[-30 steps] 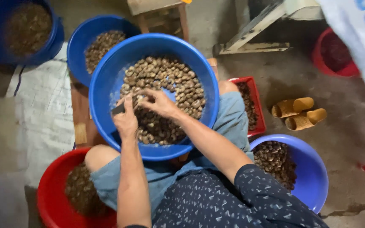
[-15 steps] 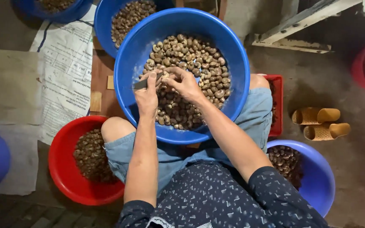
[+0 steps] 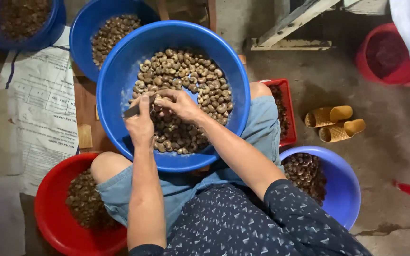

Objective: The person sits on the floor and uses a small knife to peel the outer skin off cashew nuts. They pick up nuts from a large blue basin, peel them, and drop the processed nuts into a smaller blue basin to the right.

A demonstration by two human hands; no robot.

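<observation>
A big blue basin point(image 3: 115, 90) rests on my lap, filled with brown shelled nuts point(image 3: 200, 80). Over the nuts, my left hand point(image 3: 139, 124) grips a small knife point(image 3: 131, 112) whose blade points left. My right hand point(image 3: 179, 103) pinches a single nut point(image 3: 157, 100) right beside the left thumb. Both hands touch each other above the basin's middle.
A red basin point(image 3: 53, 208) with nuts sits by my left knee, a blue-violet one point(image 3: 345, 185) by my right. A second blue basin point(image 3: 86, 28) and a red tray point(image 3: 288, 109) lie behind. Yellow sandals point(image 3: 333, 123), a printed sack point(image 3: 43, 109) and a wooden frame point(image 3: 290, 33) lie on the floor.
The view has shifted, so the basin sits more centred in it. My hands stay together over the nuts, working the knife against a nut.
</observation>
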